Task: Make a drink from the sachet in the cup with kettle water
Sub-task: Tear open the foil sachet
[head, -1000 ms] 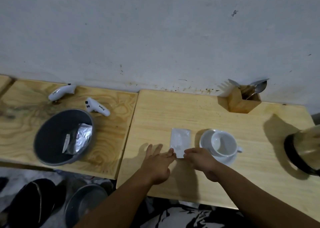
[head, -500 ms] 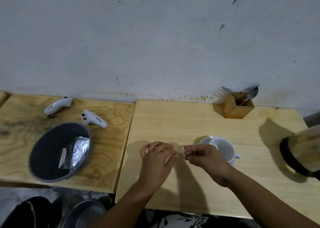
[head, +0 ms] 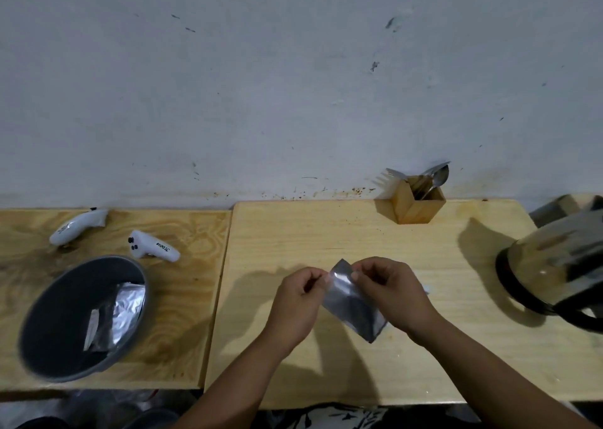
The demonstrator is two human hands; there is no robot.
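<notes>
silver sachet [head: 354, 304] held up above the right-hand table [head: 326, 233], pinched at its top edge by left hand [head: 295, 301] and right hand [head: 391, 293], fingertips closed on it. kettle [head: 554, 265] far right, cutlery holder [head: 419, 200] by wall.

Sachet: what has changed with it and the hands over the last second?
The sachet lay flat on the table beside the cup a second ago, fingertips at its near edge. Now it is lifted clear, pinched at its top edge by the left hand and right hand, which hide the cup. The kettle, cutlery holder and grey bowl stayed put.
</notes>
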